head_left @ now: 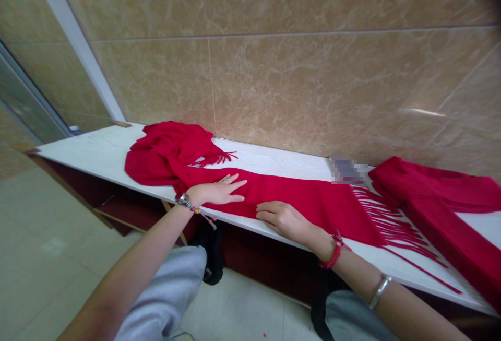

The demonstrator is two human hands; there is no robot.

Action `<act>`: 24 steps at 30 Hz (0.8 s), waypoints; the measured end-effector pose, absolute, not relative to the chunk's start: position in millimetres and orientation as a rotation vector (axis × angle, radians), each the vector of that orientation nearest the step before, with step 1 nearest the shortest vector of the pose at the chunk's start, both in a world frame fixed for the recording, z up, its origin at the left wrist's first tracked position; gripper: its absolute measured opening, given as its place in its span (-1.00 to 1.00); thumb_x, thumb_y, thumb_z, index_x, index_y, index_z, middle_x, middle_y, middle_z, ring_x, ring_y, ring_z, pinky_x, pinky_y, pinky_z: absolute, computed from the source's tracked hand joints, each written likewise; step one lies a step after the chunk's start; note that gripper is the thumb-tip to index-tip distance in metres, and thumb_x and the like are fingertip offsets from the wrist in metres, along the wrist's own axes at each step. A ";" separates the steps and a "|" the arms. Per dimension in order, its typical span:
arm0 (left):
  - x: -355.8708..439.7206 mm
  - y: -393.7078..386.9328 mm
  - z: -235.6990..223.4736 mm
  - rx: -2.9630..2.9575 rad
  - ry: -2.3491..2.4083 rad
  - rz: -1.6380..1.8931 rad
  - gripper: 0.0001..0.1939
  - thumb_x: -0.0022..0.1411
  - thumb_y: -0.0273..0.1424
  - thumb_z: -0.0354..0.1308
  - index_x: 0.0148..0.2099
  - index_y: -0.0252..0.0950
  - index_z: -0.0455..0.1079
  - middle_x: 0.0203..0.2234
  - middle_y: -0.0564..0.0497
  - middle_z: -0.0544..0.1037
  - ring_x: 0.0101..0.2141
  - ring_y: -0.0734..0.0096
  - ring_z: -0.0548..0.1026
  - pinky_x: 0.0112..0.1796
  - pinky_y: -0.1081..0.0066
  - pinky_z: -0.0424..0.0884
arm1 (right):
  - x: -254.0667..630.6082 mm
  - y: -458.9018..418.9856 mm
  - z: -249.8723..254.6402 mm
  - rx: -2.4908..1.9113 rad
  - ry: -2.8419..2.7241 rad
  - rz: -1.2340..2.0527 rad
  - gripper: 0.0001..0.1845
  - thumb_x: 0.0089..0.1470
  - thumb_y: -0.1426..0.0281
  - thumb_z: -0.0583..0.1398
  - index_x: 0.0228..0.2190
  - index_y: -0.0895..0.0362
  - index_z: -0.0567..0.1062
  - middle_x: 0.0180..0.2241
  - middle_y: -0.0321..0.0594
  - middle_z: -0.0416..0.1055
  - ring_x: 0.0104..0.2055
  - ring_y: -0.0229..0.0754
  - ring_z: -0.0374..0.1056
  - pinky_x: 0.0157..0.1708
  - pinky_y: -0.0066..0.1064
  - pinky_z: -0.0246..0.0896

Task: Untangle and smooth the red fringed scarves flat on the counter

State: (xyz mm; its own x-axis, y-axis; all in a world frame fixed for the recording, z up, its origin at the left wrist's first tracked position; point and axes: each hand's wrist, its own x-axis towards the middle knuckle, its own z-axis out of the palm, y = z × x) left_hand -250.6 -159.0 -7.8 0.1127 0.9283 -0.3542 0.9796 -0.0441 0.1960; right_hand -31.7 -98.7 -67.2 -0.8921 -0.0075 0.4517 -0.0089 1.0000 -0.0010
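A long red scarf with fringed ends lies stretched along a white shelf; its left part is bunched in a heap. My left hand lies flat on the scarf with fingers stretched out, a beaded bracelet on the wrist. My right hand rests palm down on the scarf's near edge, fingers slightly curled and pointing left, with a red bracelet and a metal bangle on the arm. Neither hand grips the cloth.
A second red scarf lies folded at the shelf's right end, next to the fringe. A small blurred item sits by the tiled wall. My knees in grey trousers are below the shelf.
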 end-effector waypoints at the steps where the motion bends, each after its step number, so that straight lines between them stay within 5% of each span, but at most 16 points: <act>1: -249.3 -157.5 -11.0 1.999 1.896 -0.182 -0.33 0.23 -0.05 -0.20 0.29 -0.14 -0.30 0.26 -0.07 -0.34 0.21 0.15 -0.36 0.12 0.12 -0.17 | -31.1 -98.3 -67.4 0.001 -2.685 0.032 -0.73 0.16 0.46 -0.01 -0.26 0.20 0.47 -0.20 -0.06 0.43 -0.17 -0.18 0.36 -0.15 -0.36 0.28; 5: -248.0 -155.8 -18.5 1.918 1.969 -0.285 -0.18 0.12 0.07 -0.12 0.29 -0.13 -0.35 0.25 -0.07 -0.39 0.21 0.04 -0.36 0.09 -0.03 -0.20 | -27.2 -95.1 -67.0 -0.072 -2.751 0.169 -0.69 0.18 0.43 -0.03 -0.16 0.17 0.46 -0.07 -0.07 0.37 0.00 -0.18 0.26 0.00 -0.33 0.17; 9: -254.0 -155.2 -18.1 1.917 1.923 -0.301 0.01 -0.07 0.19 -0.03 0.29 -0.09 -0.38 0.24 -0.05 -0.45 0.20 -0.02 -0.40 0.07 -0.09 -0.23 | -20.5 -90.4 -64.4 -0.218 -2.902 0.217 -0.60 0.20 0.30 -0.06 0.05 0.02 0.28 0.15 -0.12 0.10 0.19 -0.07 -0.03 0.13 -0.04 -0.12; 16: -265.5 -138.9 -24.7 1.929 1.911 -0.308 0.12 -0.19 0.23 0.02 0.28 -0.08 -0.41 0.24 -0.05 -0.48 0.19 -0.07 -0.45 0.05 -0.15 -0.33 | -16.7 -83.9 -57.3 -0.338 -3.067 0.293 -0.51 0.20 0.13 -0.17 0.15 -0.11 0.03 0.23 -0.23 -0.12 0.25 -0.03 -0.27 0.14 0.07 -0.34; 24: -278.6 -103.3 -27.2 1.964 1.909 -0.276 0.12 -0.22 0.21 0.07 0.28 -0.03 -0.37 0.24 -0.04 -0.46 0.20 -0.03 -0.44 0.07 -0.12 -0.34 | -21.9 -61.2 -58.3 -0.425 -3.094 0.256 -0.45 0.17 0.05 -0.19 0.16 -0.10 -0.01 0.24 -0.25 -0.19 0.26 -0.02 -0.35 0.15 0.06 -0.40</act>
State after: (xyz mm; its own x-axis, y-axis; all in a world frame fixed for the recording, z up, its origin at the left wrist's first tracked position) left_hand -278.6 -103.3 -27.2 0.0549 0.9145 -0.4007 0.9907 0.0003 0.1364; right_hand -21.9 -61.2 -58.3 -0.9632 0.2684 -0.0138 0.2670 0.9499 -0.1626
